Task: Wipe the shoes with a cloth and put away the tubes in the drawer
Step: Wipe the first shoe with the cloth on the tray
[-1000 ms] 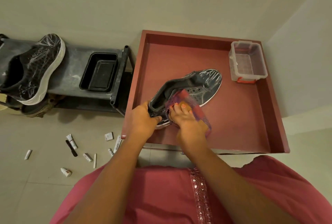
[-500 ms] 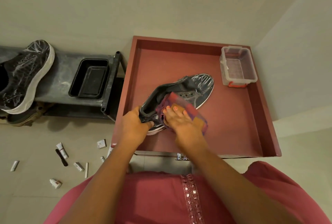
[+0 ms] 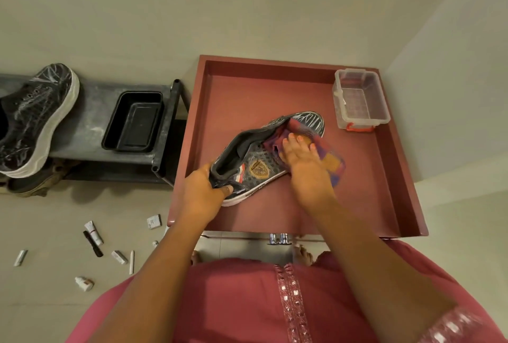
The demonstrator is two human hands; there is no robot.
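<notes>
Shoe [image 3: 258,166] lies in the red tray [image 3: 395,186], now tipped to show its side badge. Left hand [image 3: 204,191] grips the heel; right hand [image 3: 302,161], fingers flat, presses the cloth [image 3: 330,158] further toward the toe than before. Clear box [image 3: 360,101] sits in the far right corner. Tubes [image 3: 93,232] lie scattered on the floor; second shoe [image 3: 35,120] rests on the rack [image 3: 90,128].

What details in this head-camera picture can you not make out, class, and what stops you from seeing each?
1. Print on the small tubes on the floor: too small to read.
2. The second shoe on the rack: its heel is cut off by the left edge.
3. The shoe in the red tray: its laces are hidden by the cloth under the right hand.
4. Its heel: covered by the left hand.
</notes>
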